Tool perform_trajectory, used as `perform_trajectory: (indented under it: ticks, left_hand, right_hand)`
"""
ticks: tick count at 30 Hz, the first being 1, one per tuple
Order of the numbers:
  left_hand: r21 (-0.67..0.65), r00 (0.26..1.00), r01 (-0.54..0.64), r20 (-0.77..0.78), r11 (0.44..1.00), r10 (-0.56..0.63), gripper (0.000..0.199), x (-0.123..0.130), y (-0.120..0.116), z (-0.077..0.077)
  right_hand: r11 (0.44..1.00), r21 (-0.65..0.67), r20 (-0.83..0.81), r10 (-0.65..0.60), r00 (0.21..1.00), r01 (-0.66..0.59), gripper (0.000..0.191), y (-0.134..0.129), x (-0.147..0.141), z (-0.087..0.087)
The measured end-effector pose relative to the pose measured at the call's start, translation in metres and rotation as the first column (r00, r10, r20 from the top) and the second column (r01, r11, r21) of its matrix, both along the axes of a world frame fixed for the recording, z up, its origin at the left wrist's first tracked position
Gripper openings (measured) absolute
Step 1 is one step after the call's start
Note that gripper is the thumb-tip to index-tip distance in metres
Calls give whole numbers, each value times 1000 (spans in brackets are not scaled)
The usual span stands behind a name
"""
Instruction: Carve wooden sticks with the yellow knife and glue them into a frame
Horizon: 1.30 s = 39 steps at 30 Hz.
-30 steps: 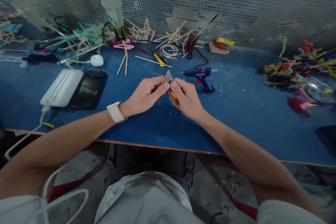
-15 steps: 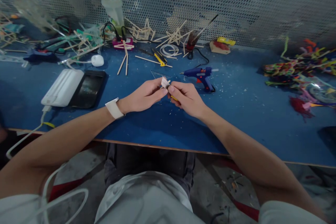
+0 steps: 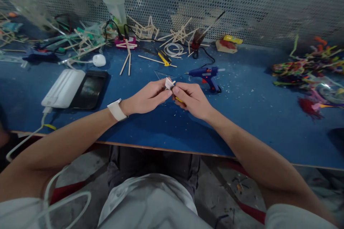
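Note:
Over the middle of the table, my left hand (image 3: 148,97) is closed, its thumb and fingers pinching a small whitish piece (image 3: 169,83). My right hand (image 3: 192,99) meets it there, wrapped around what looks like a utility knife (image 3: 179,99); only a bit of yellow handle and a dark part near the thumb show. Both sets of fingertips almost touch around the whitish piece, and a short pale stick end pokes out beside it. Just beyond my right hand lies a blue hot glue gun (image 3: 204,75). A clear set square (image 3: 160,74) lies beyond my left fingertips.
A yellow-black cutter (image 3: 163,58), coiled clear tubing (image 3: 173,50) and wooden stick frames (image 3: 180,35) lie toward the mesh wall. A white power bank (image 3: 63,88) and a dark phone (image 3: 90,90) are at left, a cup (image 3: 115,7) behind. Colourful pipe cleaners (image 3: 309,64) heap at right.
My hands keep nearly the same pose and grip, with only a very slight shift at the fingertips. The camera view has moved a little.

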<state>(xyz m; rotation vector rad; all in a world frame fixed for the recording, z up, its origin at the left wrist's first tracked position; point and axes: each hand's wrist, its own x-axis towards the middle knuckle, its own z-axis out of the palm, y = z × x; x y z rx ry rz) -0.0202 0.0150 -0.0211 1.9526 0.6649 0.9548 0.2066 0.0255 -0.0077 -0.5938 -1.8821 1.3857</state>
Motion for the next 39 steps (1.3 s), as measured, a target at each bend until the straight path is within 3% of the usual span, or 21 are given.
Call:
perform_trajectory:
  ticks: [39]
  left_hand:
    - [71, 955, -291, 81, 954, 285, 53, 16, -13, 5]
  right_hand:
    - [973, 16, -50, -228, 972, 229, 59, -11, -10, -5]
